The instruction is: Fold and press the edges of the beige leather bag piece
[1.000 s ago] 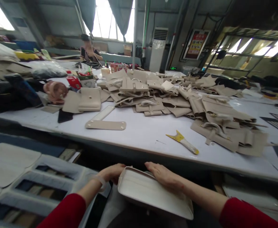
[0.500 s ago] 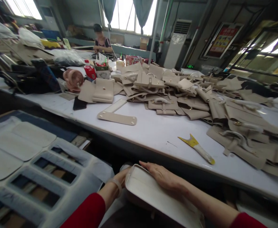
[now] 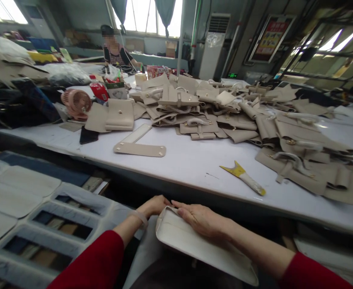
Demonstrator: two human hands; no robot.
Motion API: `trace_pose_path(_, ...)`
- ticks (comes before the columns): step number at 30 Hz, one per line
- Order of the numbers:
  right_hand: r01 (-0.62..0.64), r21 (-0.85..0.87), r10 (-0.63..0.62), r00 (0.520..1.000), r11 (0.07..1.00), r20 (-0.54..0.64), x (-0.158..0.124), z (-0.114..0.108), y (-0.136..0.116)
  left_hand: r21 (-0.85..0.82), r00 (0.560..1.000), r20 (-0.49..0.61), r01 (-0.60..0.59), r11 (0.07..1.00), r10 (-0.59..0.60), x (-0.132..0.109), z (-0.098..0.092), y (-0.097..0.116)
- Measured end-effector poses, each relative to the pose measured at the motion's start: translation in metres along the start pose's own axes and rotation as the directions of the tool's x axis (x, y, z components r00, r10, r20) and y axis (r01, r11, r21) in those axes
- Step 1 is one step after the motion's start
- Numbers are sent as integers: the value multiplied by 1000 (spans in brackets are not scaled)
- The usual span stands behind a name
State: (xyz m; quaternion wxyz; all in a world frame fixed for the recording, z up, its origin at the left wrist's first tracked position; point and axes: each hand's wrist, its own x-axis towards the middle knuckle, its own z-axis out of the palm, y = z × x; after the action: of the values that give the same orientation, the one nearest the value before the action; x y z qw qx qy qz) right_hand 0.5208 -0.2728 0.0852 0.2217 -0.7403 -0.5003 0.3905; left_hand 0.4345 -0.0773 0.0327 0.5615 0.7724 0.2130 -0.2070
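A pale bag piece with rounded corners and a thin rim lies tilted over my lap, below the table's front edge. My right hand grips its far long side, thumb on top and fingers reaching towards the far left corner. At that same corner, my left hand is closed with fingers bent at the edge; its fingertips are partly hidden. The two hands' fingers nearly meet there. On the table ahead lie a beige strap piece with white tabs and a yellow forked tool with a wrapped handle.
Beige bag parts with handles are heaped across the white table. A pink fan, a red bottle and a black phone stand or lie at left. Beside my left arm is a frame with openings. A person sits beyond.
My left hand has moved from the piece's left end to its far corner, beside my right fingertips. The right thumb now presses on top. The camera view has shifted slightly right.
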Motion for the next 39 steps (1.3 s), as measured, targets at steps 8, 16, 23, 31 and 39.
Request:
trace_pose_path(8, -93, -10, 93, 994, 996, 60, -47, -15, 26, 305, 966, 248, -153, 940, 77, -20, -16, 71)
trace_pose_path(16, -258, 148, 238, 961, 955, 142, -99, -34, 57, 385, 888, 460, -192, 903, -7, -14, -22, 82)
trace_pose_path(23, -210, 298, 142, 962, 931, 234, -97, -42, 63, 367, 828, 559, -200, 908, -44, 2, -26, 73)
trace_pose_path(31, -234, 313, 181, 965, 920, 190, -78, -33, 50, 386, 825, 560, -184, 904, -71, 5, -15, 79)
trace_pose_path(39, -128, 664, 519, 736, 737, -435, -106, 6, 66, 512, 823, 321, -567, 645, 469, -23, 37, 90)
